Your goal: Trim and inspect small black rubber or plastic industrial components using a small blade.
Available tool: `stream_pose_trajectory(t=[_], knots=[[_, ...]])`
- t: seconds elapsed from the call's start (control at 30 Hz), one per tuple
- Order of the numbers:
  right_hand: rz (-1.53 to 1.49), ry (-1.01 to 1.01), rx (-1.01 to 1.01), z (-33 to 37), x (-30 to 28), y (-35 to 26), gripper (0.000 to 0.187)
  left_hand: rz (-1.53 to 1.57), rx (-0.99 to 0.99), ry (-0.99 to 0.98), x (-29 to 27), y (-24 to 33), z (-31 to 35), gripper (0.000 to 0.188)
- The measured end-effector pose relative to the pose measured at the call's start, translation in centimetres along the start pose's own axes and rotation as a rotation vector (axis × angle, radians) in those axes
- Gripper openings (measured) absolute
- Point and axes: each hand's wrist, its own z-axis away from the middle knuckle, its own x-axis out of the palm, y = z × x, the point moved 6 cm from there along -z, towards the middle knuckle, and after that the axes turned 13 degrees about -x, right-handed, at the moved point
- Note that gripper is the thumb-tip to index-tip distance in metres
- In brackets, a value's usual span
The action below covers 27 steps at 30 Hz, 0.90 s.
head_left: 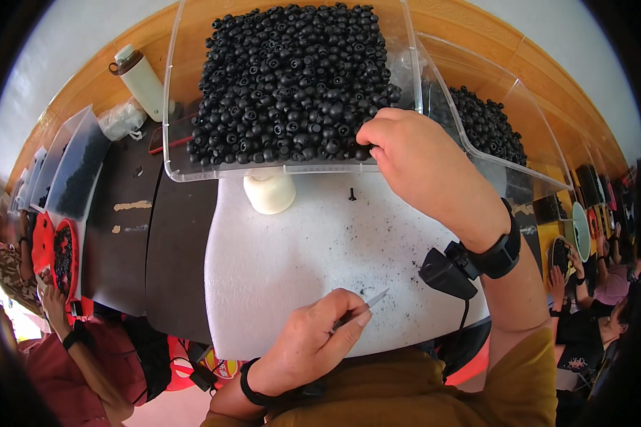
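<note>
My left hand (319,341) is closed around a small knife (376,298), its thin pointed metal blade showing past the thumb over a white foam mat (249,285). At the near right corner of a clear plastic bin (285,169), my right hand (414,146) reaches over the wall with thumb and fingers pinched together. Whatever sits in that pinch is hidden among the dark pieces. Small round black hollow parts (292,78) are heaped in the bin. One black stemmed piece (352,194) stands on the mat below it, with black trimmings scattered nearby.
A white round cup-like object (269,193) is by the bin's front wall. Another clear bin (488,128) of black parts is at right. A bottle (141,82) and a plastic bag (123,119) stand back left. People work on both sides, one beside a red tray (65,260).
</note>
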Motion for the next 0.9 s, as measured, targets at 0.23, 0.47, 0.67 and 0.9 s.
stream_pose_trajectory(t=[0.23, 0.47, 0.67, 0.9], knots=[[-0.077, 0.207, -0.004, -1.0, -0.7, -0.4, 0.009, 0.055, -0.011, 0.017, -0.8, 0.4, 0.7, 0.010], [0.095, 0.545, -0.072, -1.7, 0.0, 0.2, 0.025, 0.360, 0.053, 0.185, -4.9, 3.2, 1.6, 0.023], [0.144, 0.368, -0.028, -2.5, 2.5, 1.5, 0.029, 0.343, 0.137, 0.172, -6.6, 5.7, 1.5, 0.027], [0.062, 0.459, -0.049, -3.1, 2.1, 1.1, 0.028, 0.351, 0.044, 0.191, -5.0, 4.2, 0.5, 0.025]])
